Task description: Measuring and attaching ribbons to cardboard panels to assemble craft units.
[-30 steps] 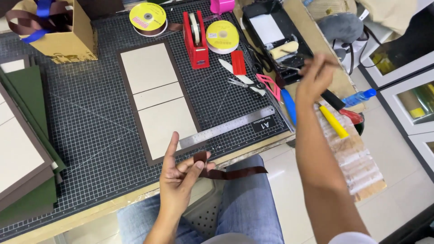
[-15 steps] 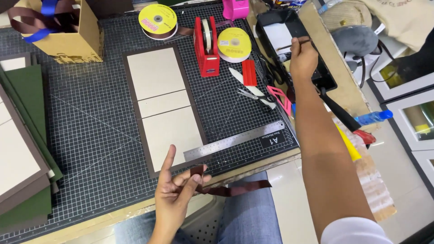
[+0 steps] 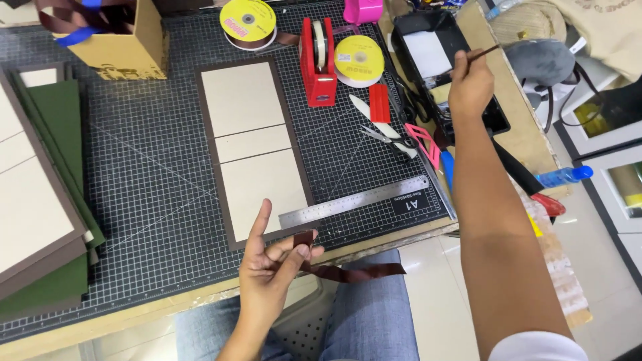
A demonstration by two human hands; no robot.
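Left hand (image 3: 271, 267) pinches a limp, light brown ribbon (image 3: 348, 271) (best held near its end); right hand (image 3: 470, 83) grips what looks like a thin brush (image 3: 483, 53).

Cardboard box (image 3: 114, 40) at the far left corner of the cutting mat (image 3: 147, 194): tan, open-topped, dark print along its base, brown and blue ribbon spilling out of it. Two yellow ribbon spools carry round labels: one (image 3: 247, 21) at the mat's far edge with a red patch on its face, the other (image 3: 359, 60) just right of the red tape dispenser (image 3: 317, 60) with a small blue patch. White printed marking (image 3: 409, 200) sits at the mat's near right corner, just beyond the steel ruler (image 3: 354, 200); no signs or screens.
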